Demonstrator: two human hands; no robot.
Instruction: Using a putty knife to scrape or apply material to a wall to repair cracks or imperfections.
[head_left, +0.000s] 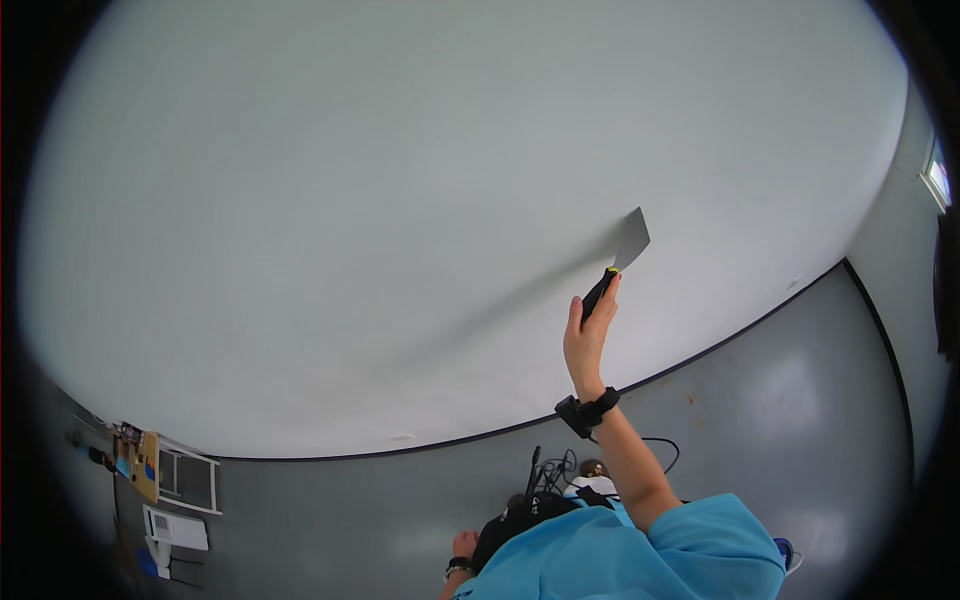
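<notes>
My right hand (588, 338) is raised in front of a large pale wall (330, 220), closed around the black handle of a putty knife (632, 240). A yellow-green band marks where the handle meets the flat grey metal blade. The blade points up and slightly right, its far edge at or very near the wall; I cannot tell whether it touches. A long soft shadow falls on the wall to the lower left of it. Low beside my body hangs my left hand (465, 544), small in view, its fingers mostly hidden.
A dark baseboard (480, 436) runs between the wall and the grey floor (380, 500). At the far left stand a white metal frame (190, 480), a wooden tabletop (150, 465) and a white device with a keypad (178, 528). Black cables (560, 470) loop near my body.
</notes>
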